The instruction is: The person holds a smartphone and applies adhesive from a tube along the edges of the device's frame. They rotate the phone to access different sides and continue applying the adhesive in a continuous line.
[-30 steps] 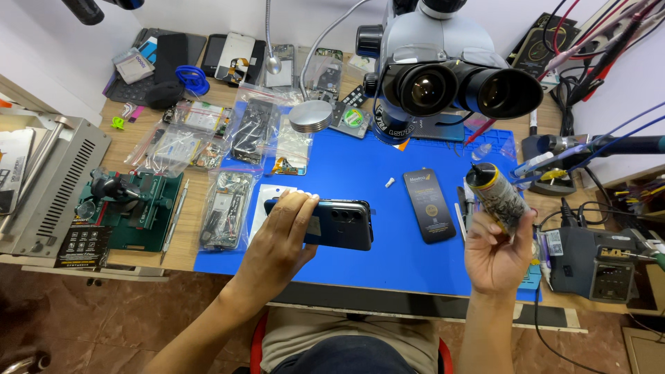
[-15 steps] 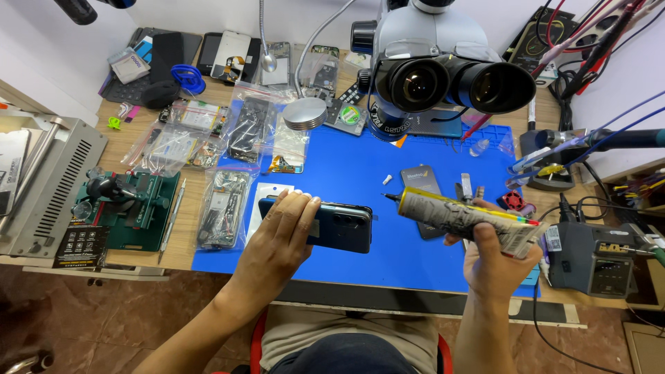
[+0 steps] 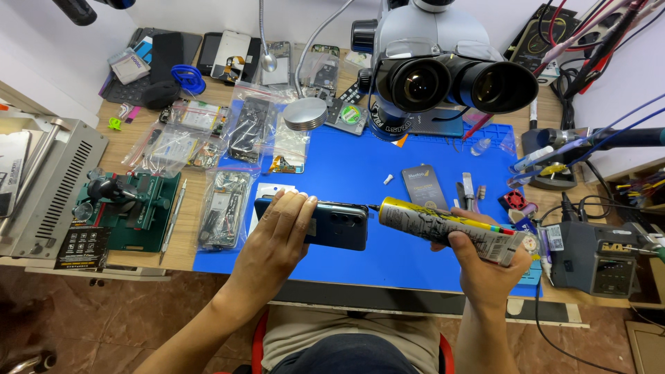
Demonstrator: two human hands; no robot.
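My left hand (image 3: 277,239) presses down on a dark teal smartphone (image 3: 341,226) that lies back up on the blue work mat (image 3: 346,166). My right hand (image 3: 485,266) grips a yellow tube of glue (image 3: 443,225) held nearly level, its black nozzle tip pointing left and almost touching the phone's right edge. A second phone (image 3: 424,184) with its screen lit lies flat on the mat behind the tube.
A large stereo microscope (image 3: 443,69) hangs over the mat's far side. Clear bags of phone parts (image 3: 228,138) lie to the left, next to a green holder jig (image 3: 131,208). Tweezers and small tools (image 3: 467,194) sit by the lit phone. A soldering station (image 3: 599,253) stands at the right.
My right hand has tipped the glue tube from upright to level and brought its nozzle leftward to the phone's edge. My left hand stays on the phone.
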